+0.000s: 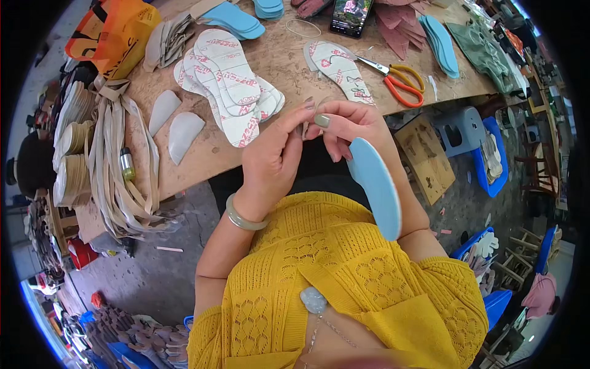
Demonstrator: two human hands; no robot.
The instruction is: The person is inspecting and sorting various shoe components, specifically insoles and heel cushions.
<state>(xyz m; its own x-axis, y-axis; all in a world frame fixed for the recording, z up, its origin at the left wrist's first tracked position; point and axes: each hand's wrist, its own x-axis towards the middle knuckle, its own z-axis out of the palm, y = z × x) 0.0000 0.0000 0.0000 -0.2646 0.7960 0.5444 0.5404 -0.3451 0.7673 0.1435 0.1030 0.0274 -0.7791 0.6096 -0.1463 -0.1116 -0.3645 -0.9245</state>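
A: What are the two hands doing?

B: They meet at the fingertips, near the bench's front edge. The left hand (pixel 270 144) has its fingers curled and bunched; I can't tell whether something thin is pinched there. The right hand (pixel 365 126) has its thumb against its forefinger, with a blue insole (pixel 378 190) caught by its lower fingers.

A: How does that insole lie?

B: It hangs on the person's right of the joined fingertips. Its long axis slants from the right hand back toward the body and outward, along the right forearm, with the upper end at the fingers and the broad far end by the upper arm. The right hand is plainly the nearer; the left is apart from it.

A: And just past the hands?

B: On the bench (pixel 279 61), a white printed insole (pixel 339 69) lies right beyond the fingertips, its near end close to the right hand. Scissors (pixel 382 69) with orange handles rest to its right. To its left is an overlapping pile of white insoles (pixel 224 77).

A: Farther out?

B: More blue insoles (pixel 439 46) at the right, a lit phone (pixel 351 15) at the back, and pale strips (pixel 110 166) draping at the left.
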